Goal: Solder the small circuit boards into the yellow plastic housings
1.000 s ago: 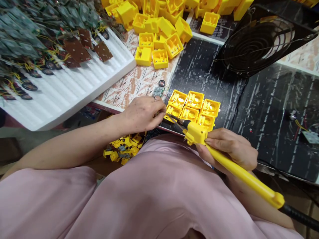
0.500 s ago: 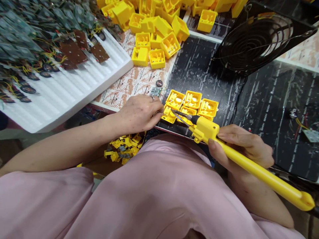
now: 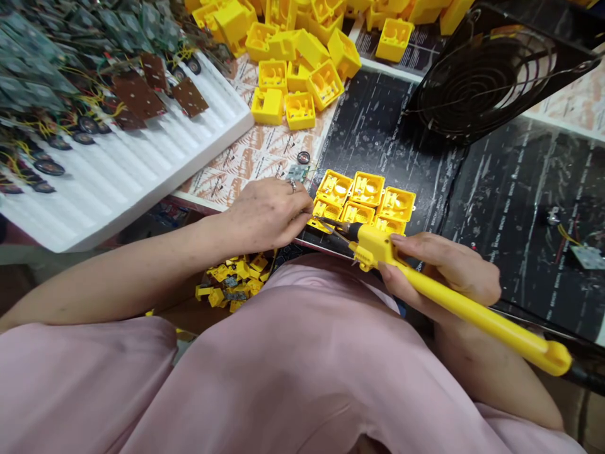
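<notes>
My right hand [image 3: 447,271] is wrapped round the yellow handle of a soldering iron [image 3: 486,314], which has a thin feed tube beside its tip. The tip points left into the front-left yellow housing [image 3: 327,209]; whether it touches anything inside is too small to tell. At that housing's left edge, my left hand [image 3: 270,211] has its thumb and fingers pinched together, and what they hold is hidden. Several more open yellow housings [image 3: 367,188] stand in two rows against it. Just beyond my left fingers lie a small green circuit board [image 3: 299,171] and a round black speaker [image 3: 303,157].
A white foam tray [image 3: 208,135] with many wired circuit boards [image 3: 38,69] lies at left. Yellow housings [image 3: 300,110] are heaped at the back. A black fan [image 3: 477,82] stands back right, and another wired board [image 3: 588,255] lies right. Yellow parts [image 3: 236,277] fill a box below.
My right hand has moved the soldering iron slightly left, bringing its tip nearer my left fingertips. My left hand stays at the front-left housing.
</notes>
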Demonstrator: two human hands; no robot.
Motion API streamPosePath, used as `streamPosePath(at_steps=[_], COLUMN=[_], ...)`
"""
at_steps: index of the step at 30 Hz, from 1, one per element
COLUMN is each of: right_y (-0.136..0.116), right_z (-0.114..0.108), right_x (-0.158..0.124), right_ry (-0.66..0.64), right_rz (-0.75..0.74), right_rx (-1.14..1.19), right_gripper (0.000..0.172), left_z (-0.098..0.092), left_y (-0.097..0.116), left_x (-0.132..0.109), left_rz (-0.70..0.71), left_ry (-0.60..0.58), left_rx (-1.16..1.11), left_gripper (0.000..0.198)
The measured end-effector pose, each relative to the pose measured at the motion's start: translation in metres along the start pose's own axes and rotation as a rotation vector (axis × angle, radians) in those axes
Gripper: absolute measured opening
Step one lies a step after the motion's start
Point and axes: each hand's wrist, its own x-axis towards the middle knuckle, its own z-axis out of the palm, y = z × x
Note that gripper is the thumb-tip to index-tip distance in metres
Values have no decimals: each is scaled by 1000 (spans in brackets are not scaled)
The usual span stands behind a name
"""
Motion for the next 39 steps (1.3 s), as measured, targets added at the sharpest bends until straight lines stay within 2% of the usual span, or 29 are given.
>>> streamPosePath(at_steps=[3, 6, 10, 14, 16, 19, 22, 24, 26, 29, 31, 34, 39], right_y=[1, 4, 7, 9, 11, 12, 11, 8, 5, 2, 1, -2, -5], right_z=[-4, -7, -8, -6, -5, -3, 0, 2, 2, 1, 0, 1, 3], right_x=[-5, -10, -12, -18, -22, -25, -21, -16, -12, -10, -10, -10, -6], right_ry=[102, 208, 178, 230, 242, 269, 280, 253, 223, 158, 116, 115, 38], right_rz=[135, 169, 168, 231, 241, 202, 170, 123, 103, 167, 143, 54, 25], right_rx=[16, -7, -45, -43, -21, 27, 51, 48, 34, -27, -46, -33, -110], right_gripper=[51, 47, 45, 46, 48, 47, 35, 28, 26, 37, 42, 34, 32], left_z=[-1, -2, -2, -5, -5, -2, 4, 7, 8, 8, 6, 1, -9], left_y=[1, 2, 2, 4, 4, 2, -1, -2, -2, 0, 1, 4, 4], left_x=[1, 1, 2, -1, -5, -10, -8, -3, 2, 8, 10, 14, 22], left_rz=[-5, -7, 1, 22, 42, 52, -71, -158, -165, -108, -99, -93, -52], left_ry=[-9, -10, -4, 3, 47, 168, 257, 269, 248, 209, 183, 115, 24], left_rx=[16, 47, 81, 110, 77, -105, -290, -311, -269, -170, -109, -30, 51], left_gripper=[34, 36, 37, 41, 43, 41, 30, 25, 24, 30, 32, 33, 30])
